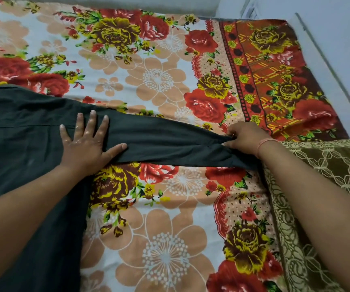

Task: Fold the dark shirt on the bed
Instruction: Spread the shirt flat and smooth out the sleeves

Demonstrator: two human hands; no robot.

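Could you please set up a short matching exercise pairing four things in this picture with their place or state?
1. left hand
2. right hand
3. dark shirt
4. olive patterned cloth

A. stretched across the floral bedsheet
B. pinching the sleeve end
C. pressed flat, fingers spread
D. at the bed's right edge

Pairs: 1-C, 2-B, 3-A, 4-D

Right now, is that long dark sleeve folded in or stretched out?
Stretched out. The sleeve runs across the floral bedsheet, its end pinched by the right hand; the left hand presses flat near the shoulder.
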